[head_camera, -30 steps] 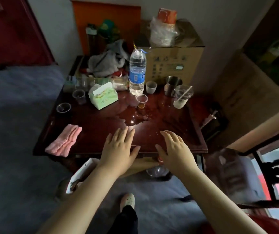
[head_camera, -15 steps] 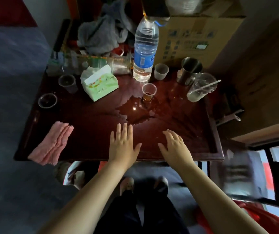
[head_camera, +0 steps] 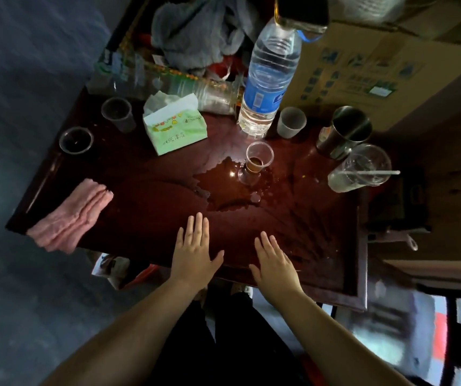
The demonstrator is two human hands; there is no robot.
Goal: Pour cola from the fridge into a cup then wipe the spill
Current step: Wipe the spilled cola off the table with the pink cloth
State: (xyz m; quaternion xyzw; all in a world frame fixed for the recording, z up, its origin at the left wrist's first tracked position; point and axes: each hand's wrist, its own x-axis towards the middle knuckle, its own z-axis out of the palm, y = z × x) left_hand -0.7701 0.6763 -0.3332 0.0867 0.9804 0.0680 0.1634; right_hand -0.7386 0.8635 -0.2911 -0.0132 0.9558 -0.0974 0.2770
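Both hands flat, palms down, fingers spread, empty, near lower edge of tabletop: left hand, right hand, apart from each other. Small clear cup at frame centre holds a little brown cola; it stands in the cola spill. Folded pink cloth lies at left edge. Water bottle stands behind cup.
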